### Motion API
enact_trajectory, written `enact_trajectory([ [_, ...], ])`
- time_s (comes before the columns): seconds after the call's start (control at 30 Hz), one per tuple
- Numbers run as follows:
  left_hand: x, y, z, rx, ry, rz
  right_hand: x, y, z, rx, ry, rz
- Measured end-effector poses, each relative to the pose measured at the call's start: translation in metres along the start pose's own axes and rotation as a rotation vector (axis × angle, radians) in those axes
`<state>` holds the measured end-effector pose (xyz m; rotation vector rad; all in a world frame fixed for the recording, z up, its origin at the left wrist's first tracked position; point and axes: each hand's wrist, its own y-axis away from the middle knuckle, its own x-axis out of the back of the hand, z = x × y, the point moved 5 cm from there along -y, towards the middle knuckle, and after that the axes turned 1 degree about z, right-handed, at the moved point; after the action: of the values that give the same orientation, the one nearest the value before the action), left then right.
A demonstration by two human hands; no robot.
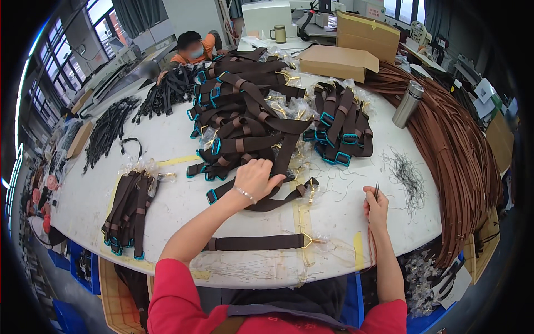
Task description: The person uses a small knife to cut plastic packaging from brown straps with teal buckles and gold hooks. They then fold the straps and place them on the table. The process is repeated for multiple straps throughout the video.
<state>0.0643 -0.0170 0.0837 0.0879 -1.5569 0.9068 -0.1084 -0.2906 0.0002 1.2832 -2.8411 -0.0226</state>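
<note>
Brown strap pile (256,143): on table (183,206). Left hand (257,179): at pile's near edge, fingers curled, grip indeterminable. Right hand (376,208): right of pile, grasping pointed tool (376,190). Loose threads (410,181), flask (409,104): farther right.

Dressed in a red top (345,327) with plain, shortish sleeves (179,292). Adorned at the left wrist (237,199) with a slim, pale bracelet (245,195), seemingly beaded. Edged across the front by a dark grey band (267,310), possibly an apron's, though too distorted there to be sure. Crossed low down by a brown strap (230,325).
</note>
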Motion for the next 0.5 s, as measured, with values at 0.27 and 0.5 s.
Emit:
enact_trajectory([
  [0.27,-0.042,-0.047,-0.023,0.151,0.019,-0.279,0.003,0.003,-0.004,-0.031,0.03,-0.015],
  [0.5,0.093,-0.153,-0.061,0.539,1.179,-0.358,0.001,-0.001,0.0,0.021,0.001,-0.041],
])
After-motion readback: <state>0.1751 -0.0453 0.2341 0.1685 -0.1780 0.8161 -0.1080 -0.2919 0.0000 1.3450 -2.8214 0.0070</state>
